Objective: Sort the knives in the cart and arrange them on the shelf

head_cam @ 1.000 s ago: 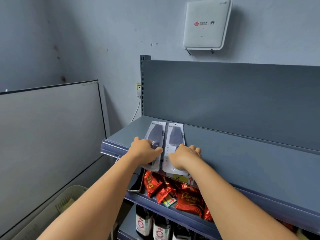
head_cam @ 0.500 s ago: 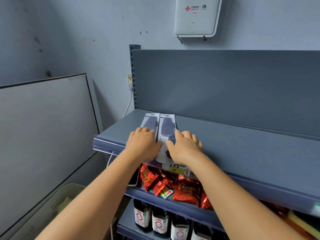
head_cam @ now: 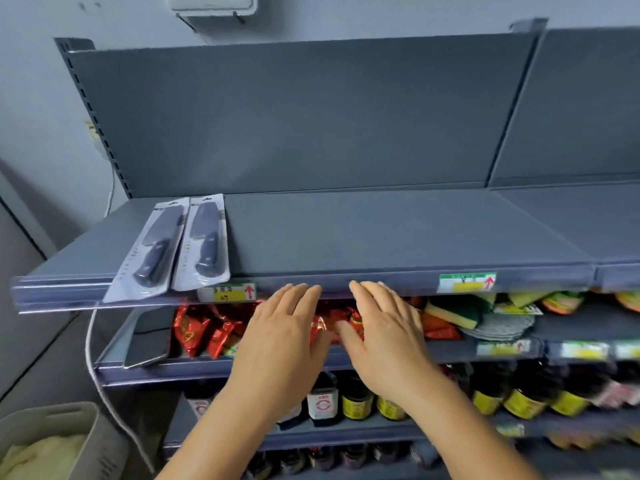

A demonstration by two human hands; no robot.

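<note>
Two packaged knives with dark handles lie side by side on the left part of the grey top shelf (head_cam: 381, 233): the left knife pack (head_cam: 149, 251) hangs slightly over the front edge, the right knife pack (head_cam: 205, 242) lies next to it. My left hand (head_cam: 284, 334) and my right hand (head_cam: 384, 330) hover below and right of the packs, in front of the shelf edge, fingers straight, holding nothing. No cart is in view.
Red snack bags (head_cam: 204, 330) and sponges (head_cam: 460, 313) fill the second shelf; dark sauce bottles (head_cam: 353, 400) stand below. A phone-like dark slab (head_cam: 149, 334) leans at the second shelf's left end. A white cable (head_cam: 95, 362) hangs at left, above a pale bin (head_cam: 69, 438).
Both hands have let go of the knife packs and pulled back, down and to the right. The view has swung right and down along the shelf.
</note>
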